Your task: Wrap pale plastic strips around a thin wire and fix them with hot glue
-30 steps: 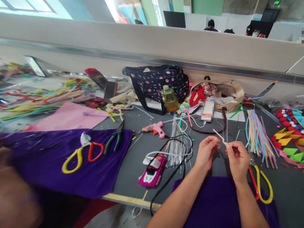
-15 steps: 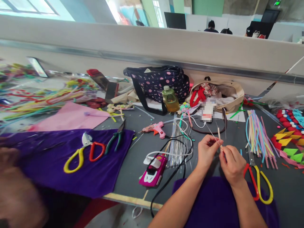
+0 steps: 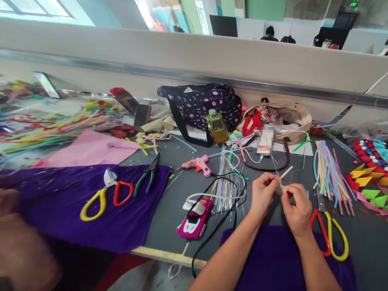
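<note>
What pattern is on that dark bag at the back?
Pink polka dots on the navy bag, seen in the head view.

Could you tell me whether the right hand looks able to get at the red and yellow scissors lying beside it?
Probably yes: the scissors lie just right of the right hand with nothing between, though it now pinches a thin pale strip together with the left hand.

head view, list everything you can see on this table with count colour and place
thin stick: 1, pale, pinched between both hands
scissors: 1, red and yellow, right of the hands
second scissors: 1, red and yellow, on purple cloth
pliers: 1, green grips, on the cloth
glue gun: 1, pink, table centre
toy car: 1, pink, near edge
bottle: 1, yellowish, by dotted bag
straws: a bundle, pastel, right
left hand: 1, pinching
right hand: 1, pinching
</note>
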A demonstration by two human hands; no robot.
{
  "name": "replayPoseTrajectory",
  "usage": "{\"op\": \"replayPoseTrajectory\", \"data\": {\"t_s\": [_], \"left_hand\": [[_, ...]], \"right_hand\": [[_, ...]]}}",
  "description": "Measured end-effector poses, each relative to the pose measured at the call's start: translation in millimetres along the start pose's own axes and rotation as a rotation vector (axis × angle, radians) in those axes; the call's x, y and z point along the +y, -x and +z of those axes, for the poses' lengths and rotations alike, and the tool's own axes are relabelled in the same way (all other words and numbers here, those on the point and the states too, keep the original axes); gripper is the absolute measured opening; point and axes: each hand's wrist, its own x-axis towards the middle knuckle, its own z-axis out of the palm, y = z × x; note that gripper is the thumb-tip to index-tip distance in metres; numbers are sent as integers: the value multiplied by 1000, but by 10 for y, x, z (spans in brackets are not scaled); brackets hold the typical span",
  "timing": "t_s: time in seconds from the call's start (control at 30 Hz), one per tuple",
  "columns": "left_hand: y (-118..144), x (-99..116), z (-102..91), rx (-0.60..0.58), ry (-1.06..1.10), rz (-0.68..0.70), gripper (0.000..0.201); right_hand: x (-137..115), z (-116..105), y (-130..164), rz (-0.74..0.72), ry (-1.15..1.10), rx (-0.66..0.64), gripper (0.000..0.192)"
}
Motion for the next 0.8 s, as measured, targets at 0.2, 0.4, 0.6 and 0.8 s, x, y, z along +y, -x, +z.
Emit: {"op": "replayPoseTrajectory", "data": {"t_s": [0.2, 0.4, 0.6, 0.8], "left_hand": [[7, 18, 25, -54, 265, -225, 19], [32, 42, 38, -220, 489, -327, 25], [27, 30, 38, -161, 382, -292, 27], [21, 53, -10, 21, 56, 95, 16]], "right_hand": [[2, 52, -10, 411, -376, 77, 14], [46, 119, -9, 692, -717, 100, 17], [74, 69, -23, 600, -580, 99, 18], [62, -6, -24, 273, -203, 45, 11]]}}
